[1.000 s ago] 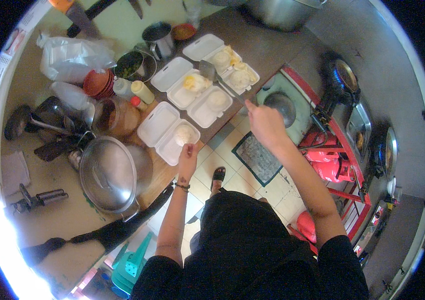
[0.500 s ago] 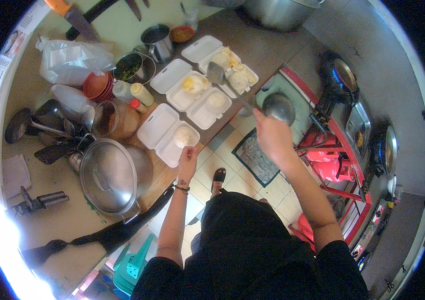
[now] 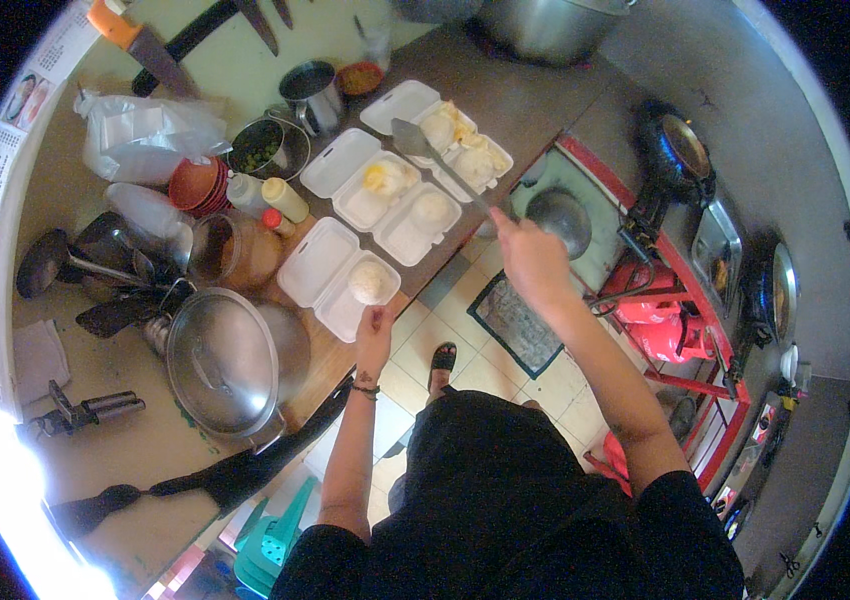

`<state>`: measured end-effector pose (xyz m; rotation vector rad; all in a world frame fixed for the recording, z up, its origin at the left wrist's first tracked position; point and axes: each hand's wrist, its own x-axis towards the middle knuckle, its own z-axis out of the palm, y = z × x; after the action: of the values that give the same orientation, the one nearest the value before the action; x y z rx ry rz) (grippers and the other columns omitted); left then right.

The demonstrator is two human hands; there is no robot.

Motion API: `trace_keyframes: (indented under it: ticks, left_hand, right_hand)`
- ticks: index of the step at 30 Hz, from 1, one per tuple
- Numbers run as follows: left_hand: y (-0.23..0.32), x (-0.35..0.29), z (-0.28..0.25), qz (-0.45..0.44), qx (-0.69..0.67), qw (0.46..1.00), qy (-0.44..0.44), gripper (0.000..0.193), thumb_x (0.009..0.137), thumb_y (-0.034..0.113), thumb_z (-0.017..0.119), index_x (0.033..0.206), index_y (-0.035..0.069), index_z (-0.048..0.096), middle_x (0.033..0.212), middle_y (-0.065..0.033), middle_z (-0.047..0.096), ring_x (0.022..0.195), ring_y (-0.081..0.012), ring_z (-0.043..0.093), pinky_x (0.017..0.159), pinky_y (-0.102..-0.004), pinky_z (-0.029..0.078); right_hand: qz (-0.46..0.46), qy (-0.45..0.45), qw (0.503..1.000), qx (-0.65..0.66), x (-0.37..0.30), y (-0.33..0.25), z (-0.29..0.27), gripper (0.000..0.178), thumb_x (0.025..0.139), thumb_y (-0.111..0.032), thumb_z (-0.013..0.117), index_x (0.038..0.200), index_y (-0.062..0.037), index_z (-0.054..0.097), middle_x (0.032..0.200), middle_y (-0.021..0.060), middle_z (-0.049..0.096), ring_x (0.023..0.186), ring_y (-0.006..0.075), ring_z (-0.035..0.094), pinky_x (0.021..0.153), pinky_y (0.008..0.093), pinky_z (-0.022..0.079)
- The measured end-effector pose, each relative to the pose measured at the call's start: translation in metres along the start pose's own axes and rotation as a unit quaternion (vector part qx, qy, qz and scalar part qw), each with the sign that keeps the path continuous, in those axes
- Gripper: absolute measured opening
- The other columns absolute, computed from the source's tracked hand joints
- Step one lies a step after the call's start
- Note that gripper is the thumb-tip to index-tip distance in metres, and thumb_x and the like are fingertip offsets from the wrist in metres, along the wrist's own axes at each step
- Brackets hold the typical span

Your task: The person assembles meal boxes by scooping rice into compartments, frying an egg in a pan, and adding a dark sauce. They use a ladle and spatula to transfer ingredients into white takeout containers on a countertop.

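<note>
My right hand (image 3: 533,258) is wrapped round the handle of a metal spatula (image 3: 460,182). Its blade hangs over the far foam boxes, beside the open lid. With closed fingers, my left hand (image 3: 375,332) pinches the near edge of the nearest foam box (image 3: 337,312), which holds a mound of rice (image 3: 369,283). Farther along the counter, a foam box (image 3: 350,205) contains a fried egg (image 3: 385,179), and rice (image 3: 432,209) sits in the section beside it. The far foam box (image 3: 405,104) contains rice and egg (image 3: 442,128), partly behind the spatula.
Left of the boxes stand squeeze bottles (image 3: 283,200), a lidded steel pot (image 3: 222,362) and a cluster of ladles (image 3: 125,265). A wok (image 3: 558,222) rests at the right. Beyond it, lit blue burners (image 3: 775,300) and pans line a red-framed stand (image 3: 680,235) over red gas cylinders (image 3: 667,338).
My right hand and the spatula have moved forward and a little left, toward the far boxes' lid. My left hand stays at the nearest box's edge. The whole view has shifted slightly.
</note>
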<state>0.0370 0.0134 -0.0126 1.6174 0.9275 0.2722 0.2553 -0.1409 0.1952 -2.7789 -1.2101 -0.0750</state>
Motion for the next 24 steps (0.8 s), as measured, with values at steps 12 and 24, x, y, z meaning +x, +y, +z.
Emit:
trace_keyframes:
  ticks: [12, 24]
  left_hand:
    - [0.004, -0.004, 0.006, 0.003, 0.000, 1.000, -0.021, 0.025, 0.093, 0.027, 0.057, 0.094, 0.003, 0.057, 0.078, -0.0052, 0.061, 0.070, -0.0132, 0.055, 0.066, -0.0282, 0.045]
    - [0.050, -0.030, 0.046, 0.097, 0.051, 0.982, -0.155, 0.029, 0.095, 0.033, 0.052, 0.094, 0.004, 0.057, 0.085, -0.0054, 0.061, 0.074, -0.0146, 0.055, 0.069, -0.0289, 0.046]
  right_hand:
    - [0.139, 0.024, 0.979, 0.150, -0.019, 0.049, -0.025, 0.037, 0.089, -0.018, 0.055, 0.125, -0.0124, 0.058, 0.084, 0.0213, 0.066, 0.073, 0.0364, 0.064, 0.066, 0.0432, 0.052]
    - [0.213, -0.023, 0.837, 0.503, -0.104, 0.126, -0.008, 0.037, 0.093, -0.025, 0.058, 0.127, -0.0088, 0.058, 0.074, -0.0078, 0.054, 0.065, 0.0024, 0.046, 0.055, 0.0204, 0.038]
